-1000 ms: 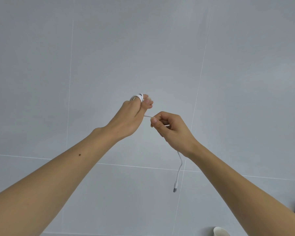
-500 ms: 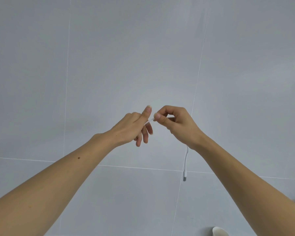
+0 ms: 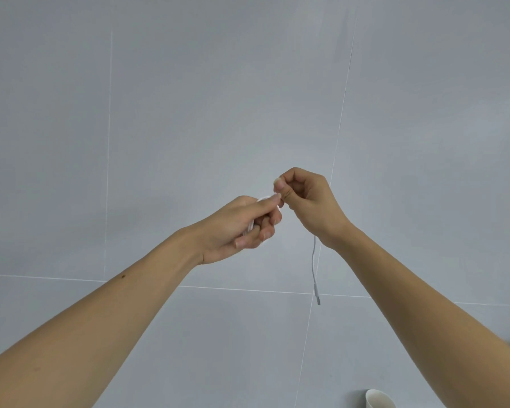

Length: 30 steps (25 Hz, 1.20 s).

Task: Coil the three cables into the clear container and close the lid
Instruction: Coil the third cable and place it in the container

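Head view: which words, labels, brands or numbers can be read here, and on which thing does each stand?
None: no text can be read in this view.
The cable and its plug show no print; any mark there would be too small to see.
The white rim at the bottom edge and the gray tiles are plain.

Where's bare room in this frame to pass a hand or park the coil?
Free: tiled surface above left hand and right hand, and between the forearms, left of the hanging cable. Crowded: where both hands grip it; white cup bottom right.
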Available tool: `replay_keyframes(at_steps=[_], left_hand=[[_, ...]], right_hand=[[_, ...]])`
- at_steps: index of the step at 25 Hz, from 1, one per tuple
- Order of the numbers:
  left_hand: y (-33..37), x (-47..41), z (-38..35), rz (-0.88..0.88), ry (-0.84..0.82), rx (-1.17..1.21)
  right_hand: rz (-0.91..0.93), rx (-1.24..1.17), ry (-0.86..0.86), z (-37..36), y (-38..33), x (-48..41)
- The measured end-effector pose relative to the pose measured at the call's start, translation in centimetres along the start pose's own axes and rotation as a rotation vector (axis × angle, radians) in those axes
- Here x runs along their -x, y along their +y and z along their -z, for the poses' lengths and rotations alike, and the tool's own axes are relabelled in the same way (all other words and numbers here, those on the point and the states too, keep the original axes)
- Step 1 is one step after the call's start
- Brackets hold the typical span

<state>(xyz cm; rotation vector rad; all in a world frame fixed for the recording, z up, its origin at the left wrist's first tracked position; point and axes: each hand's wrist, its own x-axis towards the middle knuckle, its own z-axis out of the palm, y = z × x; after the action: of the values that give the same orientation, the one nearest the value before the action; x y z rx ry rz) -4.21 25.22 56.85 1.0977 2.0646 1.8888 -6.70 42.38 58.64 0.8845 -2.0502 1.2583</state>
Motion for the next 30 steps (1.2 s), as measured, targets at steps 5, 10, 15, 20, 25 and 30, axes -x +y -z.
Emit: replay_keyframes(at_steps=[5,10,15,20,25,30], left_hand=[[-0.2,-0.4,0.4,-0.072,0.078,0.291],[0.4,-0.5,1.1,-0.140,0.247,0.640],[0.4,-1.2,1.9,-0.204,0.214,0.637],[-0.1,-2.2,2.5,-0.268,0.289,0.472],[-0.5,-3.1,1.8,-0.297,0.405,0.126],[-1.8,-3.0,3.0,-0.274,0.523,-0.395]], right_hand=[[-0.020,-0.024,0.006,-1.2,0.9,0.3],[-0.060,0.057,-0.053,-2.3,2.4,1.3],[-0.068,0.094,-0.131,-3.8,3.0,2.0],[-0.064,0.116,-0.144,-3.7,2.3,1.8],[-0.091,0.171,-0.168,-3.3,2.1,2.0],[-0.070,0.194,-0.191,-2.3,1.3,2.7]])
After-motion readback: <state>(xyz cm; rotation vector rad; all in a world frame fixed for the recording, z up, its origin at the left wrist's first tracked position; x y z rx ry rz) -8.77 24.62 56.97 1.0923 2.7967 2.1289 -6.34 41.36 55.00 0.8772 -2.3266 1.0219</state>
